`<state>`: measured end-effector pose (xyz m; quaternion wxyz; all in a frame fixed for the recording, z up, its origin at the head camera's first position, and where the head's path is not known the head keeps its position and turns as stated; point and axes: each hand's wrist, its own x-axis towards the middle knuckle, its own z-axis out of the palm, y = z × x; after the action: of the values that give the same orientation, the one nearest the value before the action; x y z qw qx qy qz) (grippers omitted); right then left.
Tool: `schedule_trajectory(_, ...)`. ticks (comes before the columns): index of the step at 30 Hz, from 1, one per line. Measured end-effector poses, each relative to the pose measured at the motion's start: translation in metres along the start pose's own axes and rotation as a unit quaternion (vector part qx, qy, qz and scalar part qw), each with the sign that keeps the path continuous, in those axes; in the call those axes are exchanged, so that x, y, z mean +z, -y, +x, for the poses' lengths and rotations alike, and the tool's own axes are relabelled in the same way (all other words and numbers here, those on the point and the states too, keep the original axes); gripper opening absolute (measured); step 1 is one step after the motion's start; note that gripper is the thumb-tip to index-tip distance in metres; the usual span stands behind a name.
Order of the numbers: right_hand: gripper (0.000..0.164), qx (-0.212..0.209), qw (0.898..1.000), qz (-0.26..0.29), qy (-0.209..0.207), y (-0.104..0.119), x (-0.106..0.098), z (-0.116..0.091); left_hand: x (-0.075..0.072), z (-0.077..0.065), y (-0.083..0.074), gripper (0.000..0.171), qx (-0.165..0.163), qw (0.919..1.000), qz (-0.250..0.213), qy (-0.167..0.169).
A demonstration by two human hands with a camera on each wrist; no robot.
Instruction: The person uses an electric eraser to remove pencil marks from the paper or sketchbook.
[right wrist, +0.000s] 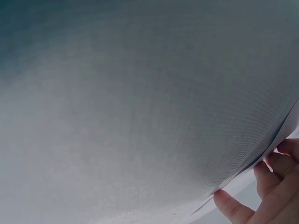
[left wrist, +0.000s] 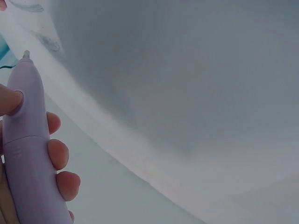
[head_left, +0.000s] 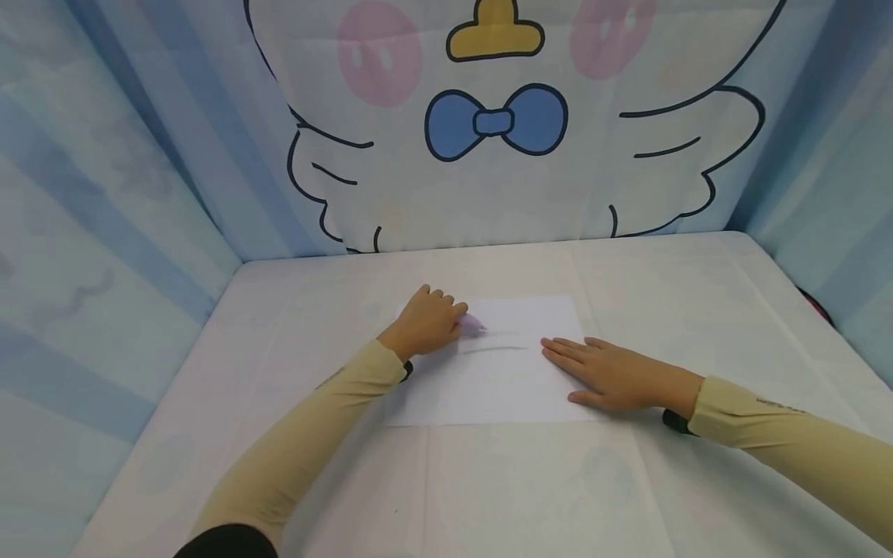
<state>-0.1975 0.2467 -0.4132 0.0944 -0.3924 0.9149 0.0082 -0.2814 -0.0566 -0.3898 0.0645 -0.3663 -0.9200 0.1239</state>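
My left hand (head_left: 425, 322) grips a light purple electric eraser (head_left: 470, 324), its narrow tip pointing right, low over the paper. In the left wrist view the fingers wrap round the eraser's body (left wrist: 35, 163) and the thumb (left wrist: 9, 100) lies on its round button. Whether the tip touches the sheet I cannot tell. A white sheet of paper (head_left: 481, 399) lies under both hands, with a curved grey stroke (head_left: 494, 349) and a fainter one above it. Flat on the paper's right side rests my right hand (head_left: 614, 376), fingers extended; the right wrist view shows its fingertips at the sheet.
A pale cloth covers the table (head_left: 523, 488) under the paper. Behind it hangs a curtain (head_left: 498, 201) printed with a cartoon figure and a blue bow tie. Blue and white curtains (head_left: 91, 294) close in the left and right sides.
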Motion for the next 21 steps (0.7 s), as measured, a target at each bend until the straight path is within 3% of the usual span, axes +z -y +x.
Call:
schedule_trajectory(10, 0.068, -0.005, 1.0, 0.002, 0.001, -0.001, -0.001, -0.001, 0.002, -0.024, 0.012, 0.02, -0.027, 0.9996, -0.004, 0.012)
schedule_trajectory(21, 0.07, 0.001, 1.0, 0.004, 0.003, 0.0, -0.001, 0.0, 0.005, -0.035, 0.014, 0.019, -0.011, 0.9997, 0.017, 0.01)
